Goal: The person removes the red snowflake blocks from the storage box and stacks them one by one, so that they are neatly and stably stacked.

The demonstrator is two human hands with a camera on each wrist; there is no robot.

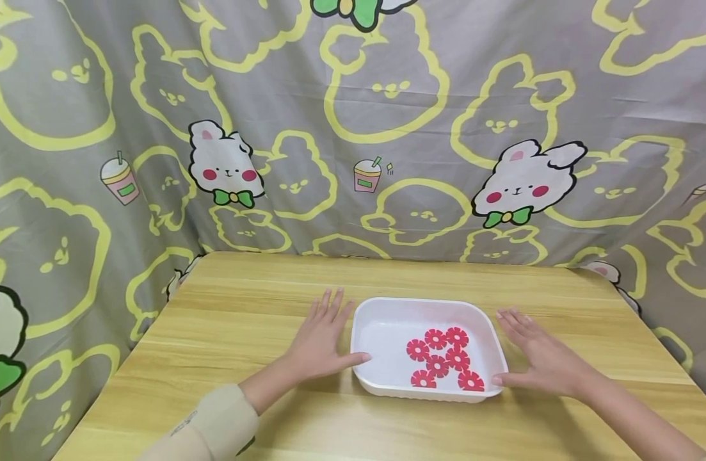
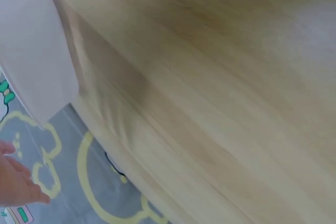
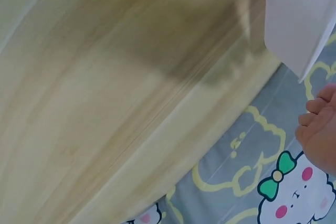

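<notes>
A white plastic tray (image 1: 381,342) with rounded corners stands on the wooden table in the head view. Several red notched plastic discs, like snowflake building pieces (image 1: 437,366), lie flat inside it toward the right. My left hand (image 1: 320,339) is at the tray's left side, fingers straight and spread, with the thumb reaching over the rim. At the opposite side is my right hand (image 1: 541,358), fingers extended, its thumb at the front right corner of the rim. Both wrist views catch the tray's outer wall (image 2: 34,45) (image 3: 296,22) and part of each hand.
The wood-grain table (image 1: 226,333) has rounded far corners. A grey curtain (image 1: 295,96) with yellow outlines and white rabbit heads hangs behind it and along both sides. A beige sleeve (image 1: 214,422) covers my left forearm.
</notes>
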